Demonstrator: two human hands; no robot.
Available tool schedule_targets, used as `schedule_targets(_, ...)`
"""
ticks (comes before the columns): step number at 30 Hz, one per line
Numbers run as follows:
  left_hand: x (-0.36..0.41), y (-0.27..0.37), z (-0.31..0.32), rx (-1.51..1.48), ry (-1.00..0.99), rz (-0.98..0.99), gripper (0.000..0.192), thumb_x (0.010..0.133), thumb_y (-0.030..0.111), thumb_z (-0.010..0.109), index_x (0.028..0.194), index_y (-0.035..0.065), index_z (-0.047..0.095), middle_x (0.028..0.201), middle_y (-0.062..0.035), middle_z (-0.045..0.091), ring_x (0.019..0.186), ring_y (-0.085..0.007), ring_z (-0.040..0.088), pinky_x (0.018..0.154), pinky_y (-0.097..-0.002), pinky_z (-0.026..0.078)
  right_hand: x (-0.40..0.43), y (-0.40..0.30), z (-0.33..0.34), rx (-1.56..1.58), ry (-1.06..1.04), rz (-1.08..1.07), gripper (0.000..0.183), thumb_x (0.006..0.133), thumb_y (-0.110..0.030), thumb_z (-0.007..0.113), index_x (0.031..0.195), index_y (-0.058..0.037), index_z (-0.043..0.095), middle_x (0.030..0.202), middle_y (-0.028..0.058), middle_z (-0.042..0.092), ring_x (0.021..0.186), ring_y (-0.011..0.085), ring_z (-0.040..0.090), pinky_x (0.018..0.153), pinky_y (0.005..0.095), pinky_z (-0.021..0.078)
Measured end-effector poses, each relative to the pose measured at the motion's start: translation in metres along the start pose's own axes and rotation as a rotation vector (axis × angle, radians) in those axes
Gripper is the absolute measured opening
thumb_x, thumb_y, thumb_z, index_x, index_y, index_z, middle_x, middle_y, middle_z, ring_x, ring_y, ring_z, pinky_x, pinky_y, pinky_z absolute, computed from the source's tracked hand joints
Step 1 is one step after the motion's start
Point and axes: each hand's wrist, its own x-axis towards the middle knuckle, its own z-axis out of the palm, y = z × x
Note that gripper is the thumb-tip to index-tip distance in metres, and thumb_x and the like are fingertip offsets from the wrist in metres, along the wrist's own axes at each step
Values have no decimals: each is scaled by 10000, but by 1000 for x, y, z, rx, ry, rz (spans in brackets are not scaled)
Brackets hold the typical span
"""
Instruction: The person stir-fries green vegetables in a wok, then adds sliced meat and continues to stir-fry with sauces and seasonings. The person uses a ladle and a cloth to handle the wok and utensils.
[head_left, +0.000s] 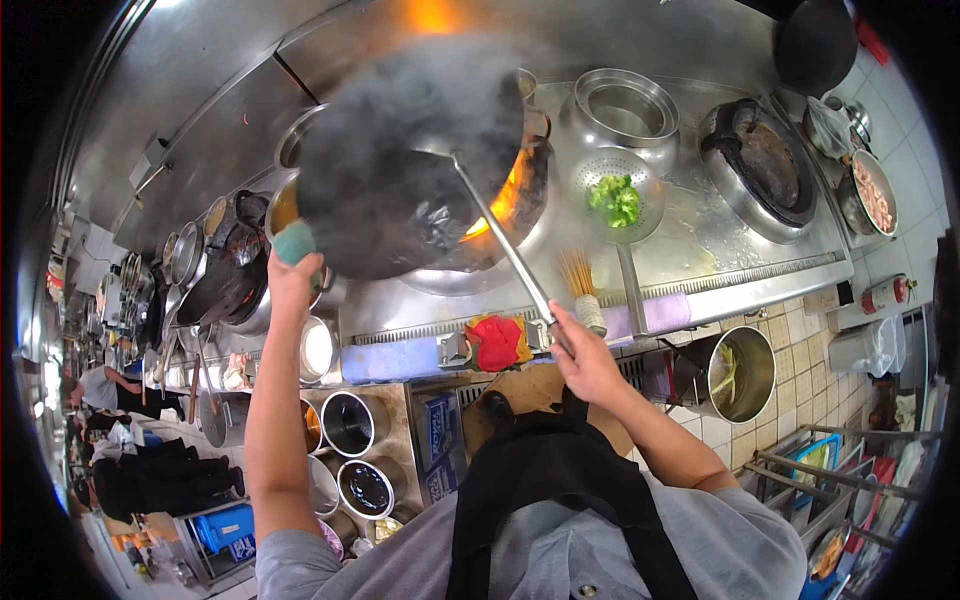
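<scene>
A large black wok (360, 217) is tilted over a burner, with orange flame (504, 201) showing along its right side and smoke rising from it. My left hand (294, 274) grips the wok's near left edge through a green cloth (295, 241). In my right hand (589, 360) is the handle end of a long metal wok ladle (499, 229); its head rests in or just above the wok, blurred by smoke. Clear liquid glints low in the wok. To the right, a perforated strainer (589, 180) holds green broccoli (615, 201).
A steel pot (626, 105) stands behind the strainer, and an unlit wok burner (761, 172) is further right. A bamboo brush (581, 289) leans at the counter's front edge. Sauce containers (365, 486) sit at lower left. Other people (161, 476) stand at far left.
</scene>
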Motion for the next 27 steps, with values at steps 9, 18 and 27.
schedule_targets(9, -115, -128, 79, -1104, 214, -714, 135, 742, 98, 628, 815, 94, 514, 689, -45, 539, 604, -167, 546, 584, -285, 480, 23, -57, -65, 620, 96, 369, 560, 909, 30, 504, 1419, 6, 274, 857, 31, 528, 564, 34, 460, 478, 193, 390)
schedule_targets(18, -110, -99, 161, -1332, 182, -937, 135, 791, 184, 625, 850, 120, 522, 717, -55, 550, 629, -182, 541, 569, -317, 477, 42, -76, -79, 627, 90, 229, 535, 945, -5, 481, 1425, -2, 245, 848, 56, 511, 504, 60, 440, 438, 202, 399)
schedule_targets(27, -62, -132, 208, -1102, 271, -805, 137, 804, 189, 636, 887, 130, 545, 812, -22, 524, 719, -171, 533, 587, -347, 485, 71, -66, -57, 572, -102, 433, 590, 958, -82, 498, 1466, -47, 200, 774, 40, 486, 463, 84, 433, 401, 230, 382)
